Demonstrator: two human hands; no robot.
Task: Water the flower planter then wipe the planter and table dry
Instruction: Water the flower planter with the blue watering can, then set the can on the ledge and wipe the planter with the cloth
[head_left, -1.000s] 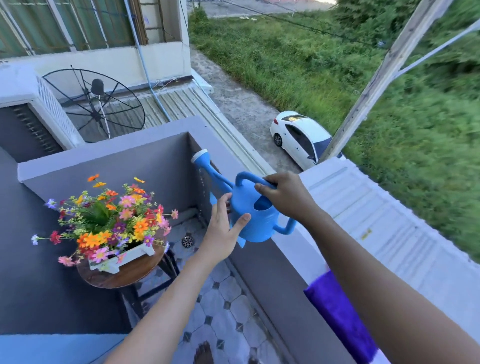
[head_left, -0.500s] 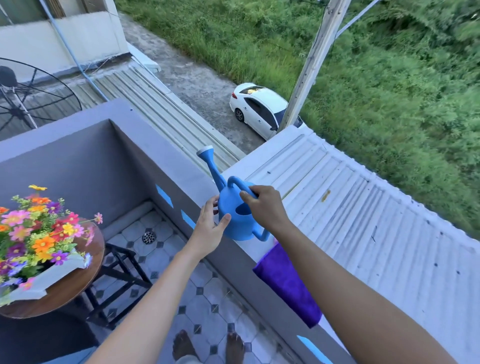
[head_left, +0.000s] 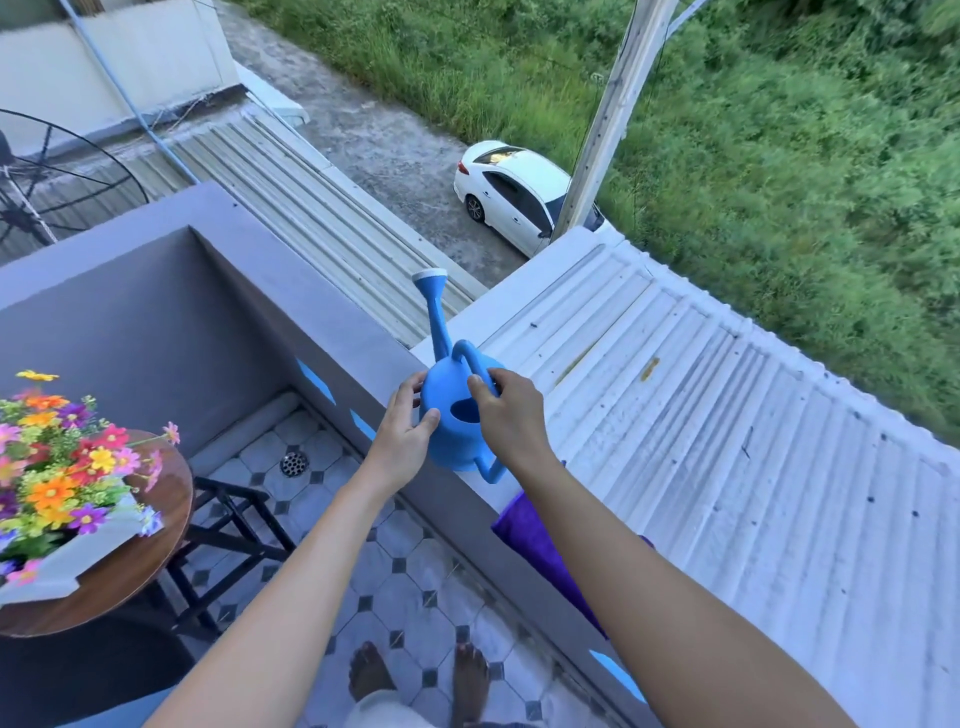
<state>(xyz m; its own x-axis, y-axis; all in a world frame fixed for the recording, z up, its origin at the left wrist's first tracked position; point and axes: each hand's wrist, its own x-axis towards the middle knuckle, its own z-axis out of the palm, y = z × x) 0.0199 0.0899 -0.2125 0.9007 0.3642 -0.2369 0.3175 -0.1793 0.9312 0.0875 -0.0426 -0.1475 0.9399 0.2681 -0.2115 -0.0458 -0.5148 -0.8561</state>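
A pale corrugated roof (head_left: 727, 441) spreads out beyond the balcony, and the grey parapet wall (head_left: 291, 291) runs along its edge, closing in a tiled floor (head_left: 415, 582) of light tiles with small dark diamonds. Down below, a white car (head_left: 514, 195) is parked beside a pole. At the left a round wooden table (head_left: 156, 551) stands on dark legs, carrying a white planter (head_left: 83, 556) packed with bright orange, pink, purple and yellow flowers (head_left: 62, 467). A purple cloth (head_left: 540, 545) lies draped over the top of the wall, partly hidden behind the person's right forearm. Just beyond it, the blue watering can (head_left: 452, 426) is at the wall top, upright, spout pointing away toward the roof; I cannot tell whether its base rests on the ledge. The right hand (head_left: 514, 421) is wrapped around the can's top handle. The left hand (head_left: 405, 431) is spread open, thumb and fingertips pressed against the can's side. A round floor drain (head_left: 294, 463) sits near the corner.
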